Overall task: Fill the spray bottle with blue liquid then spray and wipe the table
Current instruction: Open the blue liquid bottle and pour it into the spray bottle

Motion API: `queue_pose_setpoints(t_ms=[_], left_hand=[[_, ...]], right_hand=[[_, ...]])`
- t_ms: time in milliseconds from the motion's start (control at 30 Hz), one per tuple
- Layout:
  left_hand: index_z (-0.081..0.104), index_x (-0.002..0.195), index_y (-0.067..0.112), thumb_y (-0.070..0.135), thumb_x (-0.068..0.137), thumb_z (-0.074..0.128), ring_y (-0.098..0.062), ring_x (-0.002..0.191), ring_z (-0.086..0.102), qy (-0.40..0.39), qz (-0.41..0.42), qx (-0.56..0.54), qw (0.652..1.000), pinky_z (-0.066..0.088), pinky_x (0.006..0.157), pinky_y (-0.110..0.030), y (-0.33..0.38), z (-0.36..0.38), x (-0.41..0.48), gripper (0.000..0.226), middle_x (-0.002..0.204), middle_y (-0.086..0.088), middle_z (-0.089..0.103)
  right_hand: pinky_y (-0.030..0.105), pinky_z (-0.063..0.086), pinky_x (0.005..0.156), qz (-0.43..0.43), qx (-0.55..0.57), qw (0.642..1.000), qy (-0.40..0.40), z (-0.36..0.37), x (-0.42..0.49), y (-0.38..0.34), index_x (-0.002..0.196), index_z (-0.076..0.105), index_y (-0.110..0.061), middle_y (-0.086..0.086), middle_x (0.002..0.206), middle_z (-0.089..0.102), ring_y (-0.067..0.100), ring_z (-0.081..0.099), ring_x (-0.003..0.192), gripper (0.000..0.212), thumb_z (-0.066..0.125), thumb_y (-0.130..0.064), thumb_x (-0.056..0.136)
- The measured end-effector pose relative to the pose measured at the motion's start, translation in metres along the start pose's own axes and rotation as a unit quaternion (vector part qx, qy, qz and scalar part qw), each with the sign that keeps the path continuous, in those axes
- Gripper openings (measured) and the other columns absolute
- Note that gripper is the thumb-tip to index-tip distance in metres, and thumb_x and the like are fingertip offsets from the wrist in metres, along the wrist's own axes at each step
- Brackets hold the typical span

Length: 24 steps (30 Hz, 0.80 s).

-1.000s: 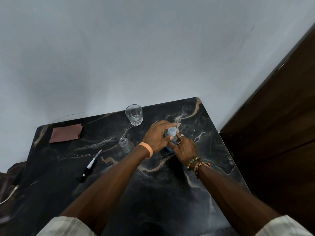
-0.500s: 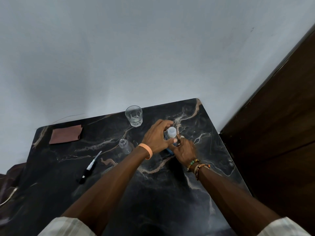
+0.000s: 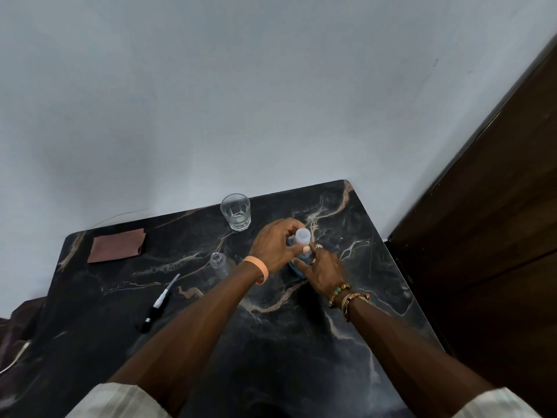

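The blue bottle [image 3: 305,258] is held upright at the far right of the table [image 3: 376,282]. Its cap [image 3: 303,235] is pinched by the curled fingers of the left hand [image 3: 275,247], and its lower body is gripped by the right hand [image 3: 324,267]. The empty spray bottle [image 3: 219,263] stands just left of the left wrist, with the sprayer head [image 3: 158,303] lying nearer and further left.

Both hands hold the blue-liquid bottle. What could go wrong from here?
The left hand grips the translucent white cap, the right hand the blue-liquid bottle; a slip may spill blue liquid on the dark marble table. The small clear bottle beside the left wrist could be knocked over.
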State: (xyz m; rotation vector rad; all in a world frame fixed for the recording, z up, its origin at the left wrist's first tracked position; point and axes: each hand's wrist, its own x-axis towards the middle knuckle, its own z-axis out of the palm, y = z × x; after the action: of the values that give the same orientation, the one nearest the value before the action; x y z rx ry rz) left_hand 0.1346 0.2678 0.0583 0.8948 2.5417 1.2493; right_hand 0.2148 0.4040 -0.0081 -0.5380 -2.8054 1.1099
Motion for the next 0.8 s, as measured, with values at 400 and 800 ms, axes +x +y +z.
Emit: queue_pose_setpoints(t_ms=[400, 800], left_hand=[[0.063, 0.097, 0.025, 0.027, 0.069, 0.085, -0.013, 0.089, 0.062, -0.019, 0.001, -0.004, 1.0, 0.056, 0.077, -0.043, 0.009, -0.001, -0.001, 0.035, 0.098, 0.008, 0.063], [0.066, 0.096, 0.03, 0.029, 0.067, 0.086, -0.007, 0.09, 0.058, 0.104, -0.011, -0.105, 0.989, 0.053, 0.073, -0.025, 0.03, -0.005, -0.002, 0.036, 0.101, 0.008, 0.058]], right_hand=[[0.035, 0.053, 0.082, -0.08, -0.05, 0.993, -0.067, -0.022, 0.0, -0.006, 0.127, 0.051, -0.023, -0.001, 0.116, 0.063, 0.019, 0.061, 0.101, 0.052, 0.07, -0.04, 0.082], [0.016, 0.054, 0.064, -0.112, 0.078, 0.989, -0.051, -0.056, -0.008, -0.021, 0.125, 0.046, -0.033, -0.018, 0.101, 0.064, 0.002, 0.064, 0.084, 0.069, 0.078, -0.038, 0.065]])
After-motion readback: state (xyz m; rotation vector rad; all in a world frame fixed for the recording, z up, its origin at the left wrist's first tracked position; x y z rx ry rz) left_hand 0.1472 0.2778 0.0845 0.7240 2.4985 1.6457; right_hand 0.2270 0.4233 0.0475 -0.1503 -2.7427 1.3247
